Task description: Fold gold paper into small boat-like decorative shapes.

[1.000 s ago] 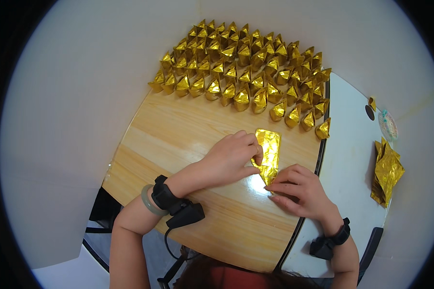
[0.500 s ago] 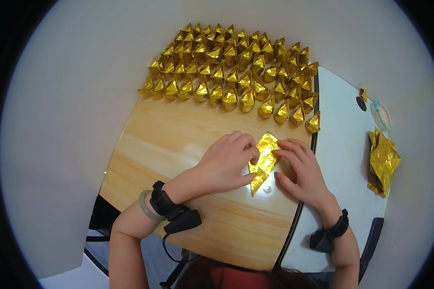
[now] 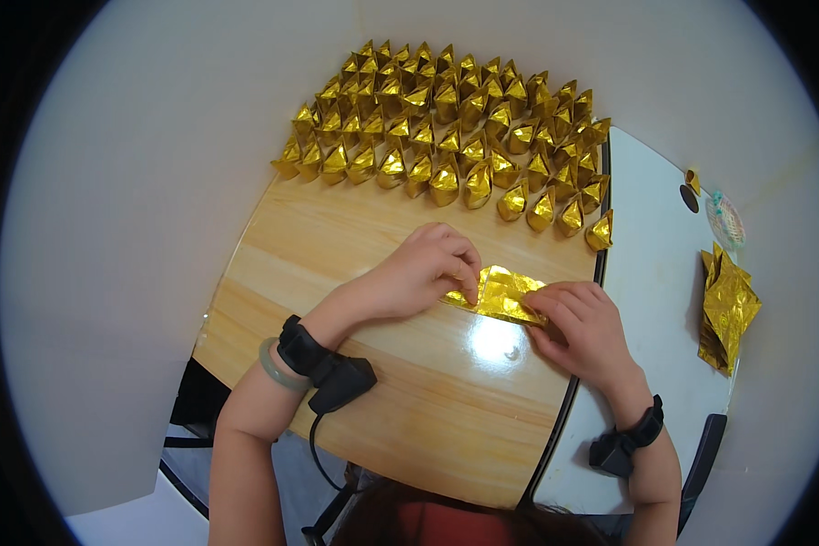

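A folded strip of gold foil paper [image 3: 505,293] lies crosswise on the wooden table between my hands. My left hand [image 3: 430,267] has its fingers curled down on the strip's left end, covering part of it. At the other end, my right hand [image 3: 581,326] pinches the foil between thumb and fingers. Beyond both hands stand rows of folded gold foil ingots [image 3: 444,185], pointed at the top and packed close together.
To the right, a white tabletop [image 3: 646,237] adjoins the wooden table [image 3: 318,264] along a dark seam. A stack of gold foil sheets [image 3: 728,309] rests there, near a dark round piece [image 3: 690,198] and a clear patterned disc [image 3: 725,218]. Pale walls close in around the tables.
The foil has turned from a steep slant to lying nearly crosswise. My left hand has shifted slightly up and left, and my right hand slightly down, now pinching the foil's right end.
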`<state>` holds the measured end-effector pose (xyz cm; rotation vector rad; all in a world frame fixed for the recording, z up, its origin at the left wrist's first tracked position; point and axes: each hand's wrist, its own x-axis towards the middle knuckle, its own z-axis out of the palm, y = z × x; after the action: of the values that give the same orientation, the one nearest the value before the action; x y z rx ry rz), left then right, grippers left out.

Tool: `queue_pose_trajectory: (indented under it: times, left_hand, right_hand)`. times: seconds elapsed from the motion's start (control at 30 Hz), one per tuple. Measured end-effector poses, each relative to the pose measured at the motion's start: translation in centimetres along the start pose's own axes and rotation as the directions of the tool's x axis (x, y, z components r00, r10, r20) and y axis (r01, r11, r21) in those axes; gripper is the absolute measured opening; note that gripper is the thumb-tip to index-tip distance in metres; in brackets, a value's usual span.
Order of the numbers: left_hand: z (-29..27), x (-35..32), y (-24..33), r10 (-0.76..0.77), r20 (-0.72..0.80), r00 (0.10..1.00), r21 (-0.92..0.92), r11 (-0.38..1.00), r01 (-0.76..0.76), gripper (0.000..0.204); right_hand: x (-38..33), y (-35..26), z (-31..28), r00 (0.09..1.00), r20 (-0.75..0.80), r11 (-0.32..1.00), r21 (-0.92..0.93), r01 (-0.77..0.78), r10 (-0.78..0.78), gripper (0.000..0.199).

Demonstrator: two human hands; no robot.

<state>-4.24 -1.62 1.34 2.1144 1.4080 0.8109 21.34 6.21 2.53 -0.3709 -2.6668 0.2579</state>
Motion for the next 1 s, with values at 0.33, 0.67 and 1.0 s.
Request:
queue_pose_trajectory:
  times: [0.33,0.67,1.0]
  left_hand:
    - [0.1,0.2,0.7,0.162,-0.005,0.987,0.157,0.975,-0.159,0.032]
    - [1.2,-0.2,1.8,0.128,-0.007,0.992,0.094,0.987,-0.127,0.025]
    - [1.9,-0.4,3.0,0.155,0.012,0.988,0.191,0.969,-0.155,0.017]
  right_hand:
    - [-0.1,0.9,0.0,0.983,-0.053,0.982,0.069,0.177,-0.173,0.027]
    - [0.1,-0.4,-0.2,0.995,0.015,0.991,0.099,0.095,-0.097,0.033]
    - [0.0,0.4,0.1,1.000,0.002,0.966,0.257,0.028,-0.029,0.027]
